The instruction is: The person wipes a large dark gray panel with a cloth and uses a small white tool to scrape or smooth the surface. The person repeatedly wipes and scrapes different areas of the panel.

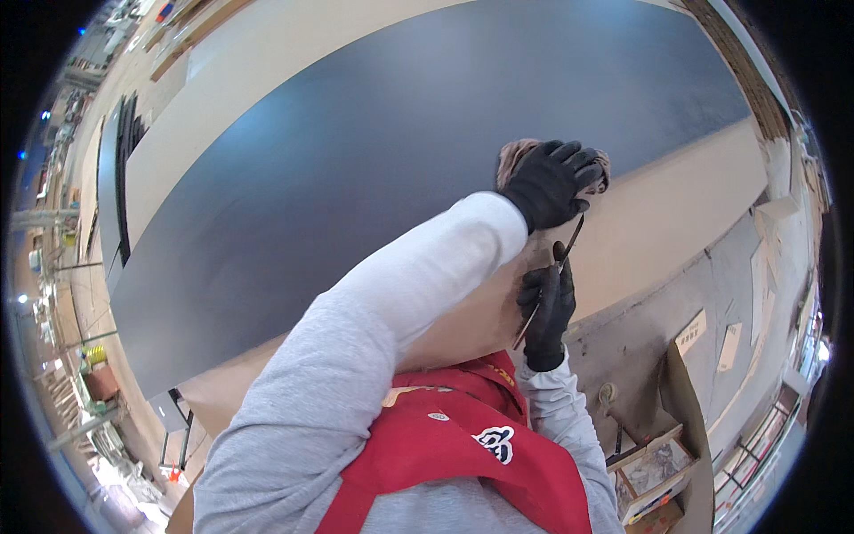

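Observation:
My left hand [548, 180], in a black glove, presses a crumpled brownish cloth [515, 160] near the right-hand part of a large dark grey panel's [373, 147] near edge. In my black-gloved right hand [550, 307] is a slender stick-like tool [572, 237], perhaps a fine brush. Its dark end points up toward the left hand, and the reddish end sticks out below the palm. The right hand hovers over the light brown board [660, 220] that shows along the panel's near side. The left forearm crosses above the panel and hides part of its edge.
Stacked boards [740, 73] stand at the far right end. Below them, offcuts [728, 347] lie on the concrete floor. An open wooden box [657, 467] with odds and ends sits at lower right. Dark panels [123, 173] lean at left. My red apron [460, 440] touches the board's edge.

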{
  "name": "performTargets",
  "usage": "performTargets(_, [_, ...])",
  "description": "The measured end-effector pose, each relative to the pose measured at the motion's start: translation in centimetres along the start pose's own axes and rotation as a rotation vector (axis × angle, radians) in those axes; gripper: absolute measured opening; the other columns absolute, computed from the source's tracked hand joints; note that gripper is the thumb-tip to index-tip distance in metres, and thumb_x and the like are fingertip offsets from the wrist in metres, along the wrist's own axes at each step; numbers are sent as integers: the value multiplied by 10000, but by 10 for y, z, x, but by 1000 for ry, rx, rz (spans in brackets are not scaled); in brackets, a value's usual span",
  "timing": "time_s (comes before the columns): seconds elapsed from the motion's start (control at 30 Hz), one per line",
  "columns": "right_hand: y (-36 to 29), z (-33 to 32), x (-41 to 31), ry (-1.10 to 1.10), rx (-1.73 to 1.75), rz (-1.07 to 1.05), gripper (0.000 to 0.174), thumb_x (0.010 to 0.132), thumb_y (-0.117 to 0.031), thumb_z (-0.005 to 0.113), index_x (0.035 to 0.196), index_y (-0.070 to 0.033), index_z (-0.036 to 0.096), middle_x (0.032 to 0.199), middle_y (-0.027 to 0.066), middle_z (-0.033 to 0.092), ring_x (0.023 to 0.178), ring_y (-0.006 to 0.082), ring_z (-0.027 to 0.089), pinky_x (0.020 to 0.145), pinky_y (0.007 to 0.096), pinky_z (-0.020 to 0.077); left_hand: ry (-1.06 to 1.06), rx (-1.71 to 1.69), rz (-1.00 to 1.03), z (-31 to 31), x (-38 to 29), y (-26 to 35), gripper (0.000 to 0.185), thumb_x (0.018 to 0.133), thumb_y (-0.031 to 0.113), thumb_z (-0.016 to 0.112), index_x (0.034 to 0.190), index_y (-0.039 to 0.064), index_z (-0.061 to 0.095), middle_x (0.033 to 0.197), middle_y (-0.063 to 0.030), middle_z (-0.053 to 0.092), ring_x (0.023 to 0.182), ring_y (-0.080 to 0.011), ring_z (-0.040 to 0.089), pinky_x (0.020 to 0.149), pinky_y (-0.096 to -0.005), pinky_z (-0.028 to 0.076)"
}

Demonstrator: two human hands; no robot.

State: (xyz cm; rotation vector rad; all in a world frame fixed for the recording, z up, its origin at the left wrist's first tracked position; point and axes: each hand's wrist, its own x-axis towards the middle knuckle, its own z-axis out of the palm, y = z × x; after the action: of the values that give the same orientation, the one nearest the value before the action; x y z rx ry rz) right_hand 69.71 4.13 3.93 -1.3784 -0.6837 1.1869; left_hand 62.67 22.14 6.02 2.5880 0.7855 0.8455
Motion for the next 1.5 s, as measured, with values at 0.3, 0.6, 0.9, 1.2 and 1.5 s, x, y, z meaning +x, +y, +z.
performTargets(0.3, [2,-15,7,28,226,79,458,1018,-314,365,1390,-47,373,771,32,585,552,57,517,470,189,424,-234,-35,230,-43,-102,-9,363,799,180,581,1159,132,592,1317,-93,514,1269,-294,449,1040,-452,364])
performTargets(0.6, [-3,30,-26,-130,2,94,317,961,-207,534,1226,-45,476,900,63,609,692,103,587,566,230,490,-298,69,-79,-183,-343,35,361,715,84,597,1074,125,613,1254,-57,572,1223,-278,506,986,-418,439])
performTargets(0.9, [-37,32,-5,-351,-250,-11,211,964,-191,537,1117,-46,550,794,39,600,691,113,586,596,264,502,-150,302,-350,-224,-448,74,413,645,44,660,1044,144,618,1159,-39,625,1132,-283,571,899,-435,480])
performTargets(1.2, [-101,58,122,-992,-1000,-957,239,749,-30,665,971,-117,660,933,78,657,804,253,624,674,332,493,545,749,-1132,-147,-400,104,324,824,96,609,1143,54,575,1128,-127,613,1016,-335,582,852,-426,448])
performTargets(1.5, [-115,77,169,-1830,-1338,-1530,166,734,-188,624,896,-158,648,910,-7,630,812,202,599,630,372,491,862,1049,-1277,-127,-378,90,234,891,131,583,1113,61,590,1126,-123,622,1040,-304,592,911,-362,456])
